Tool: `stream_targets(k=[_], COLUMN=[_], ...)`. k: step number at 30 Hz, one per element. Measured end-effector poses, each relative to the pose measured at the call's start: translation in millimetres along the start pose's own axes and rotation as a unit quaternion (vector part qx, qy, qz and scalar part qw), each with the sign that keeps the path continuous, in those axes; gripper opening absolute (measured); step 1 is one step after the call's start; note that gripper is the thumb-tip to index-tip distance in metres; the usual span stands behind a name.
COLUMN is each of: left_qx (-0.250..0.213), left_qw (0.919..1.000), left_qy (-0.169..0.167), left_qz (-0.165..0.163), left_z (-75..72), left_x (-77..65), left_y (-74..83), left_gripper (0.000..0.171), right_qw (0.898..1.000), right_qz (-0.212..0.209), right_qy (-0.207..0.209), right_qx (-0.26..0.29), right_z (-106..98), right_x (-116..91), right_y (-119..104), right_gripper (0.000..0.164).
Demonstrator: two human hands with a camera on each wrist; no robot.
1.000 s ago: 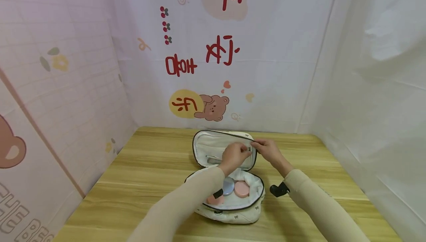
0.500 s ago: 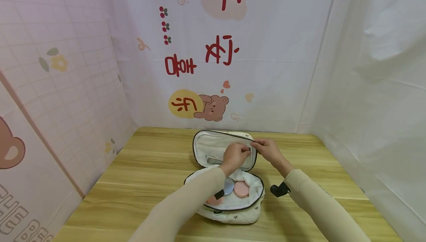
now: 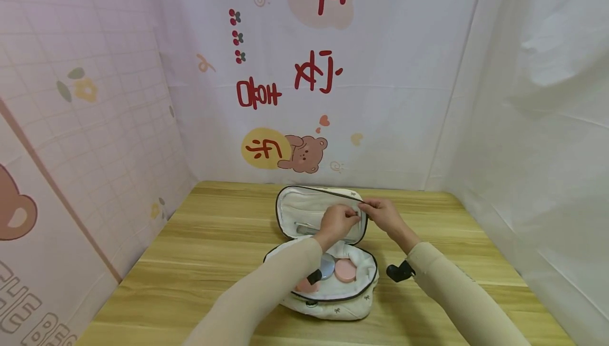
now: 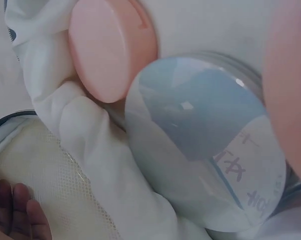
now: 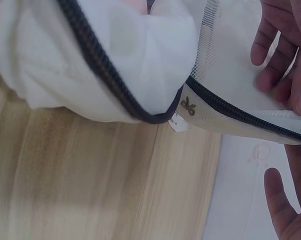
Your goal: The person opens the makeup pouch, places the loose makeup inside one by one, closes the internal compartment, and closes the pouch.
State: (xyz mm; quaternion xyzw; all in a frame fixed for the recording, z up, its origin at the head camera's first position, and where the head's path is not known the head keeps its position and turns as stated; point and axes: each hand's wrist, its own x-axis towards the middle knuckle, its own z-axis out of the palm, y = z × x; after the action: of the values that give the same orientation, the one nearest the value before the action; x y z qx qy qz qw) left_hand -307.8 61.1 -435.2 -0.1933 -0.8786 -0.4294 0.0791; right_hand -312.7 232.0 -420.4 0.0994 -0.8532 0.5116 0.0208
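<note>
A cream toiletry bag (image 3: 342, 311) with a dark zipper edge stands unzipped on the table, its lid (image 3: 304, 198) raised at the back. My right hand (image 3: 387, 218) grips the lid's upper right rim. Inside the lid, my left hand (image 3: 335, 224) pinches at the right end of the mesh pocket (image 4: 75, 185); a small zipper pull there is mostly hidden by the fingers. Within the bag lie a glossy blue round case (image 4: 200, 140), a pink round case (image 3: 345, 270) and a second pink case (image 3: 306, 285), partly covered by my left sleeve.
The bag rests on a wood-grain table (image 3: 204, 261). White printed cloth (image 3: 390, 97) hangs behind it and along both sides. Black wrist mounts (image 3: 399, 271) stick out below my sleeves. A greyish item (image 3: 306, 228) shows low inside the lid.
Barely anything differs. My left fingers shift very slightly near the right end of the lid pocket, while my right hand keeps its hold on the rim.
</note>
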Motion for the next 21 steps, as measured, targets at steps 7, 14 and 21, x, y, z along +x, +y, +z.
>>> stream_targets(k=[7,14,21], left_qx=[-0.012,0.004,0.004], left_qw=[0.9998,0.9994,0.9996], left_qy=[0.014,0.029,0.027], left_qz=[-0.004,0.017,-0.002], left_z=[-7.0,-13.0,-26.6], left_x=[-2.7,-5.0,-8.0], left_y=[-2.8,-6.1,-22.3], left_gripper=[0.012,0.011,0.011], right_qw=[1.000,1.000,1.000], right_qz=[0.001,-0.011,-0.013], right_qy=[0.003,-0.012,-0.027], right_qx=[-0.004,-0.001,0.007], right_z=[0,0,-2], right_x=[0,-1,0], right_y=[1,5,11], right_gripper=[0.028,0.027,0.030])
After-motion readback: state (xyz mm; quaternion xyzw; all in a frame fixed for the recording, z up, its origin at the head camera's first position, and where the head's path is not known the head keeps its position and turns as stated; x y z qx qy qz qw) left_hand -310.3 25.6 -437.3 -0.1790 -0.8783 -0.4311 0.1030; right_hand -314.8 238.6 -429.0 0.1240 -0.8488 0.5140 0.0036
